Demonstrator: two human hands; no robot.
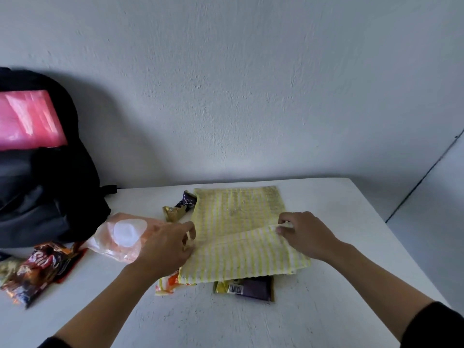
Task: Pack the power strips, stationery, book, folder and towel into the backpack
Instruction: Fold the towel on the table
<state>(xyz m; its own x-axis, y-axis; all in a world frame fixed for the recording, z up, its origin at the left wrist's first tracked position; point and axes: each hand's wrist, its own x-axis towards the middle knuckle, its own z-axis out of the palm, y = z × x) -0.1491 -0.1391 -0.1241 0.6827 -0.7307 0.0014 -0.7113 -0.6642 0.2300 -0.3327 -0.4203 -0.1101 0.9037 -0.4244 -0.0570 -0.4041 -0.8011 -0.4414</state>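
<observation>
Towel [238, 214] lies between the hands, long axis running fore-aft, near end folded over. Left hand [170, 244] and right hand [306, 234] each pinch the flap's edge.

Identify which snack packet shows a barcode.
The purple packet sticking out under the near edge of the striped towel; no other packet shows one.

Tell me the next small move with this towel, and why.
Probably finish the fold: carry the lifted edge across and lay it flat. The left hand and right hand each pinch that edge of the striped towel, half folded on the table, likely too broad yet for the backpack, where a pink folder already sits.
</observation>
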